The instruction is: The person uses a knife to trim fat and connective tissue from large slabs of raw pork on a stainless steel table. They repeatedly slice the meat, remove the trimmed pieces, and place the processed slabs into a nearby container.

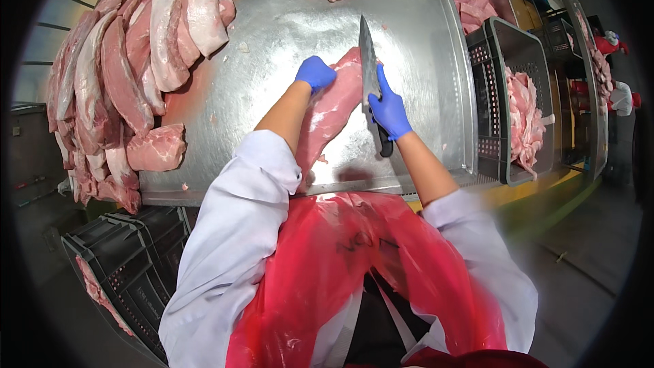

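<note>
One left hand (316, 73), curled, touched one meat slab (332, 110), grip unclear; one right hand (390, 113) clasped one knife (368, 54).

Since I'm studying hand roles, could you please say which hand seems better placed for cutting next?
Probably the right hand: it holds the knife beside the long meat piece, which the left hand touches.

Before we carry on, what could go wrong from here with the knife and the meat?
The left hand is at the pork loin near the knife, so a slip might cut it. One finger of the right hand extends forward beside the blade, so it could slide onto the edge. The meat pile crowds the left side of the metal table, its lowest pieces apparently overhanging; some might drop.
</note>
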A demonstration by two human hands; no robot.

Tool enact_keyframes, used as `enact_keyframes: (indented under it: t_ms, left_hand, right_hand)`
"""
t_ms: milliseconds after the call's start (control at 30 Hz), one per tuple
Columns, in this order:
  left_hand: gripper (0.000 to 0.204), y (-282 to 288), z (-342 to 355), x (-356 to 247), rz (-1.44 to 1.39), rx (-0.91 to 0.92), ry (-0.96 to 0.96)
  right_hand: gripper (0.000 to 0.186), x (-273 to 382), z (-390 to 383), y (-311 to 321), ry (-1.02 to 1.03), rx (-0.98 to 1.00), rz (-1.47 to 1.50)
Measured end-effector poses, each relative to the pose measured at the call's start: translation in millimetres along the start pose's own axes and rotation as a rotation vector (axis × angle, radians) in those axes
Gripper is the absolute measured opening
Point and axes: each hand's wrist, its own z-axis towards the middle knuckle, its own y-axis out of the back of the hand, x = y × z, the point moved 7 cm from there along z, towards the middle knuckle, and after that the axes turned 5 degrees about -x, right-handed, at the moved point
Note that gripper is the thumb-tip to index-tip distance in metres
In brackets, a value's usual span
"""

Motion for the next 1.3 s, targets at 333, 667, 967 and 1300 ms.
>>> enact_keyframes:
  t_ms: [333, 667, 967, 1300]
  left_hand:
    - [0.041, -10, 0, 5, -0.125, -0.078, -0.211]
    - [0.022, 6, -20, -10, -0.138, -0.168, -0.173]
    - [0.025, 18, -30, -7, -0.269, -0.169, -0.173]
    - [0.031, 31, -33, -2, -0.323, -0.100, -0.284]
  right_hand:
    - [0.073, 20, 35, -43, -0.020, 0.189, 0.109]
    - [0.076, 37, 18, -51, -0.100, 0.425, 0.192]
    - [0.075, 51, 19, -57, -0.016, 0.453, -0.087]
    - [0.063, 51, -9, -66, -0.015, 0.461, 0.074]
